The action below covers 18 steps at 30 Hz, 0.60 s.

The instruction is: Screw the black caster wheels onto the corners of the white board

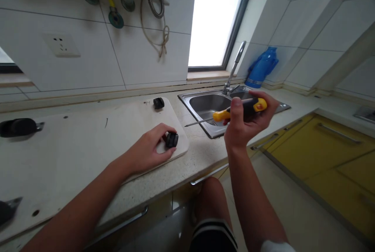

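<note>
My right hand (246,121) is raised over the front edge of the sink, closed around the black and yellow handle of a screwdriver (221,116). Its thin metal shaft points left, with the tip in the air above the counter. On a large white board (88,146) lying on the counter, my left hand (154,144) has its thumb and fingers around a small black foot (172,140) near the board's right corner. A matching black foot (158,103) sits farther back on the board. A small dark screw (106,122) lies toward the middle.
Two black casters (20,127) with metal brackets are at the board's left end. A steel sink (202,105) with a faucet (234,68) is set into the counter on the right, with a blue thermos (261,67) behind it. Pipes and a hose (158,4) hang on the wall.
</note>
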Available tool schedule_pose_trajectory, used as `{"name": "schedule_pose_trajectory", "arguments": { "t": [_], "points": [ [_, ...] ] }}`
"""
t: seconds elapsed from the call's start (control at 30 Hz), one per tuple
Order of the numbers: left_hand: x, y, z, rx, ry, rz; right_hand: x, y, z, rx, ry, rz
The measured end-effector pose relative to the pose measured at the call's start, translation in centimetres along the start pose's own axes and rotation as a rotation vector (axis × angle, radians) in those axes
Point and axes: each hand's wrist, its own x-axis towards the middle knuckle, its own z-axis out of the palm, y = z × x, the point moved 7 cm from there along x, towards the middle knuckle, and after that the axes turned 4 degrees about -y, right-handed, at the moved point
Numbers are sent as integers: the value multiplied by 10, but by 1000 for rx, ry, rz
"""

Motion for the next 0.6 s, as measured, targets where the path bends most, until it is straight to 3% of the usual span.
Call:
{"name": "schedule_pose_trajectory", "arguments": {
  "t": [0.13, 0.27, 0.6],
  "points": [
    [-2, -2, -4, -10, -34, -23, -7, -17, 0, 12, -52, -129],
    [-2, -4, -3, -38, -48, -27, -19, -19, 11, 51, -160, -77],
    [-2, -8, -3, -45, -19, -36, -28, -13, 20, 106, -241, 60]
  ]
}}
